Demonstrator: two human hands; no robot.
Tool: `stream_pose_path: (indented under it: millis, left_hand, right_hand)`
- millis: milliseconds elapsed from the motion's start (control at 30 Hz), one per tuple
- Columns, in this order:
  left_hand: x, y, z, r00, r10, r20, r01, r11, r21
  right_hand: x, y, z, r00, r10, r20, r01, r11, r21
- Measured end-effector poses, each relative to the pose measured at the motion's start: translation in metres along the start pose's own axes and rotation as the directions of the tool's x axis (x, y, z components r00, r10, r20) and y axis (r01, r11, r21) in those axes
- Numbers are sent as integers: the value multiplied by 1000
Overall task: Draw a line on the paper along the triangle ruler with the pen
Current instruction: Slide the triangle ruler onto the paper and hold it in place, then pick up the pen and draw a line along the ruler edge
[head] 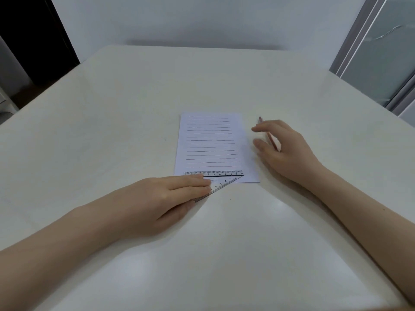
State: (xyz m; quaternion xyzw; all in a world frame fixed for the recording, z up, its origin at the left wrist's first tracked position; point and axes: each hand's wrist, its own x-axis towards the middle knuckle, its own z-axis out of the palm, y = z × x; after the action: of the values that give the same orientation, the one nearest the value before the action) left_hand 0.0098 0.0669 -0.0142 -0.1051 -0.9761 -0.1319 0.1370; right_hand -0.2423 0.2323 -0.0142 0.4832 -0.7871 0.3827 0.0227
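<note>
A white sheet of paper [213, 142] lies in the middle of the table, covered with several ruled horizontal lines. A clear triangle ruler [226, 176] rests on the paper's near edge, long side facing away from me. My left hand [166, 198] holds it flat, fingers on its left part and thumb at its lower edge. A thin reddish pen [272, 141] lies on the table just right of the paper, one end pointing away. My right hand [285, 149] hovers over the pen with fingers spread, hiding its near end; no grip on the pen is visible.
The white table [134, 108] stretches wide on all sides. A pale wall stands behind its far edge, a dark opening [33, 41] lies at the back left, and a glass-fronted cabinet [381, 52] stands at the right.
</note>
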Motion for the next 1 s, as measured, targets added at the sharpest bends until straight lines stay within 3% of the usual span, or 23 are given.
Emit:
stream_pose_path:
  millis: [100,333,667,767,867,933,1000]
  left_hand:
    - [1,1,-1,1000,-6,0,6,1000,0]
    - [2,3,-2,1000,-13,0,13,1000,-6]
    - [1,3,-3,1000,-22,18,22,1000,-18]
    - [2,4,-3,1000,-18,11,18,1000,-8]
    - [2,5,-3,1000,-26,16,26,1000,-11]
    - [1,4,-3,999,-36,15,36,999,-18]
    - [1,5,-3,999,-43,16,43,999,-22]
  right_hand:
    - [11,2,-5,984,116,-133,-128,988,-87]
    - [41,2,-9,904,427,-7,-401,843,-359]
    - [43,3,5,908,406,-106,-407,790,-459]
    - [43,1,0,894,436,-100,-444,837,-320]
    - [44,-3,-7,886,456,-84,-460,887,-33]
    - [45,-8,-12,876,481,-49,-462,863,204]
    - [44,-14,-15,869,494,30,-452,768,455]
